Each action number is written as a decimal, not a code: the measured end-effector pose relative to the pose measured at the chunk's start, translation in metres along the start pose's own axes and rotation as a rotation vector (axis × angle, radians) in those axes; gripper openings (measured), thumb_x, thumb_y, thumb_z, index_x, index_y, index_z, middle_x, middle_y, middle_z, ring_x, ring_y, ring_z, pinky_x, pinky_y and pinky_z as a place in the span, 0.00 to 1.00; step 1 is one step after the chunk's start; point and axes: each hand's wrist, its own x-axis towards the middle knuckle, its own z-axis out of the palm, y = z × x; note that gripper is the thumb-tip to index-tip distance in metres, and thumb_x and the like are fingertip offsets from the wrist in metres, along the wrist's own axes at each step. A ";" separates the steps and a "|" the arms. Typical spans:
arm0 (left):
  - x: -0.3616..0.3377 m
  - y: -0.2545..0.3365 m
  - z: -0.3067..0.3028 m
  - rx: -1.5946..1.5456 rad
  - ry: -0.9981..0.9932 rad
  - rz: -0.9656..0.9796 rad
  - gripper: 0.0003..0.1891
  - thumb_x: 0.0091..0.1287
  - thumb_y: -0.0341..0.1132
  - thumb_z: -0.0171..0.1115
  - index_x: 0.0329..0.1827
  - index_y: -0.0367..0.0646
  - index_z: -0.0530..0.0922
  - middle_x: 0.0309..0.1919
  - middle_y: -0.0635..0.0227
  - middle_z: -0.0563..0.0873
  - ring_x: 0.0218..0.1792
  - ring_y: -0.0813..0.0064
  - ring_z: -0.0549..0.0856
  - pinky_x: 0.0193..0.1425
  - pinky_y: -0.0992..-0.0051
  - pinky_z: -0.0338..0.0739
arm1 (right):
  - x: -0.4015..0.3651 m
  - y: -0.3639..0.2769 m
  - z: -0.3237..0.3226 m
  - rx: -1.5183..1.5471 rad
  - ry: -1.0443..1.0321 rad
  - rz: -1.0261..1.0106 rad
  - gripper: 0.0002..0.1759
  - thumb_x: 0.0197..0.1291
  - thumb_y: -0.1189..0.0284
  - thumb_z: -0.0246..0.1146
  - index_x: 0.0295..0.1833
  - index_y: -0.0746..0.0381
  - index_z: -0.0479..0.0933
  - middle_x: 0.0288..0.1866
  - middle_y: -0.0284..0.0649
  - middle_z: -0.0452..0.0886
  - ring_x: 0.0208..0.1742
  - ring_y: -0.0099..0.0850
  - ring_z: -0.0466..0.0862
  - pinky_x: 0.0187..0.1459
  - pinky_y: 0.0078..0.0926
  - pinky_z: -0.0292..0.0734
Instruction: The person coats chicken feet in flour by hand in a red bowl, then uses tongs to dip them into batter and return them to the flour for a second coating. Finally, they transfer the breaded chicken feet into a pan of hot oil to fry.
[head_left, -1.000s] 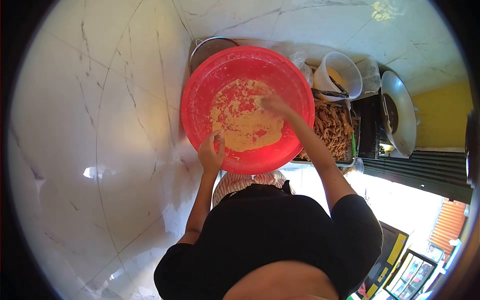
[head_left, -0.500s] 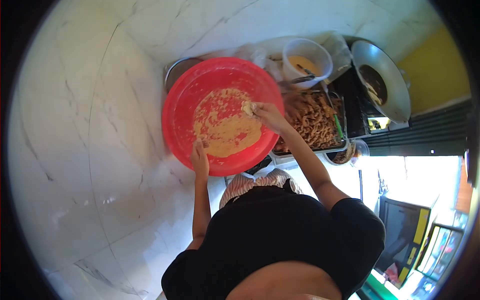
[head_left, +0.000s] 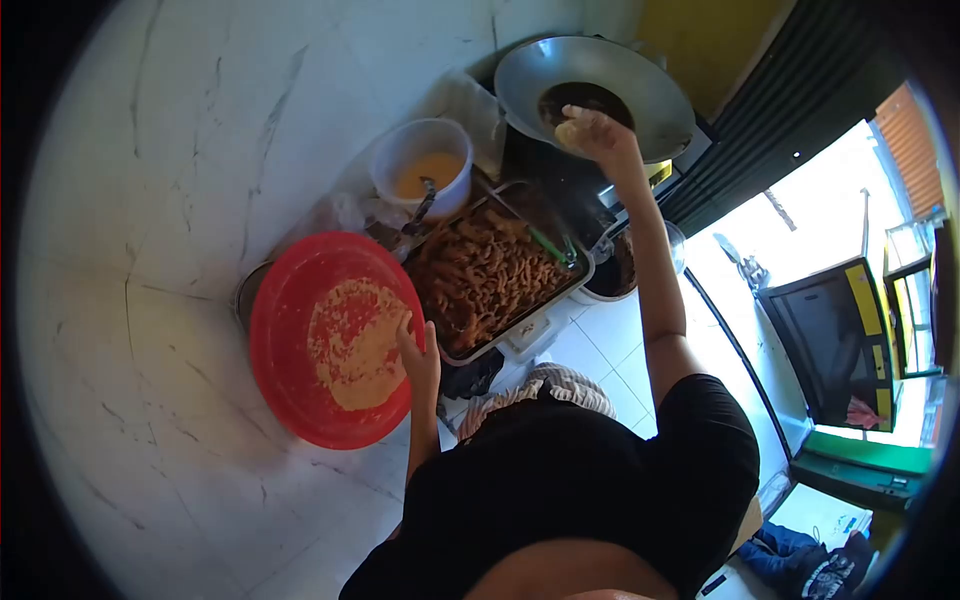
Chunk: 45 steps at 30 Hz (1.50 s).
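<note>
My right hand (head_left: 600, 137) is over the wide metal wok (head_left: 650, 100), with its fingers closed on a pale, flour-coated piece of food (head_left: 570, 135). Dark oil (head_left: 575, 97) lies in the bottom of the wok. My left hand (head_left: 420, 362) is at the right rim of the red basin (head_left: 283, 310), fingers apart and extended over its edge. Crumbly yellowish flour (head_left: 365, 365) is spread across the basin's floor.
A tray of brown fried strips (head_left: 490, 265) stands between basin and wok, with green-handled tongs (head_left: 550, 246) on its edge. Behind it is a whitish tub of yellow batter (head_left: 430, 175) with a dark utensil. A round container (head_left: 622, 270) sits beside the tray.
My right hand has gone from above the basin to above the wok, carrying the pale piece. My left hand has shifted from the flour to the basin's right rim. The view has turned rightward.
</note>
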 end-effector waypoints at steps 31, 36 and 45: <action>0.022 0.022 0.022 0.502 0.184 -0.116 0.25 0.66 0.50 0.46 0.52 0.34 0.69 0.44 0.51 0.78 0.45 0.55 0.78 0.47 0.64 0.73 | -0.087 0.220 0.022 -0.760 -0.230 0.145 0.39 0.46 0.66 0.64 0.63 0.64 0.57 0.59 0.55 0.62 0.62 0.51 0.61 0.60 0.40 0.60; 0.022 0.015 0.020 0.481 0.166 -0.072 0.26 0.66 0.49 0.47 0.51 0.32 0.69 0.44 0.48 0.77 0.45 0.54 0.78 0.47 0.64 0.73 | -0.083 0.235 0.022 -1.010 -0.198 0.350 0.55 0.35 0.59 0.70 0.65 0.71 0.48 0.60 0.63 0.57 0.64 0.53 0.57 0.60 0.43 0.60; 0.021 0.013 0.018 0.467 0.141 -0.053 0.25 0.65 0.48 0.48 0.52 0.30 0.68 0.45 0.47 0.77 0.46 0.52 0.77 0.49 0.63 0.72 | -0.064 0.259 0.008 -0.846 -0.197 0.433 0.50 0.30 0.55 0.72 0.57 0.74 0.61 0.53 0.63 0.69 0.56 0.50 0.70 0.55 0.33 0.67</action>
